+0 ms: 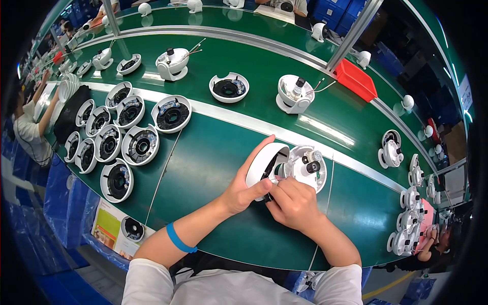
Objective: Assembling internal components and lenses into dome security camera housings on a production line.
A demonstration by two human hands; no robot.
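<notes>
My left hand point(240, 192) grips a white round camera cover point(260, 163), tilted on edge, its black inner part facing right. Its thumb lies along the near side, and the fingers go behind the cover. Just right of it stands a white security camera body point(306, 175) with a black lens and a clear-topped part inside its bowl. My right hand point(295, 204) is closed between the two, its fingertips pinching what looks like a thin wire point(277, 179); the fingers partly hide it.
Several white covers with black insides point(108, 142) stand grouped at the left. Beyond the metal strip, a conveyor carries more camera bodies point(296, 94) and a cover point(229, 88). A red tray point(355, 80) lies at the back right. Finished-looking cameras point(406, 223) crowd the right edge. Co-workers sit at both sides.
</notes>
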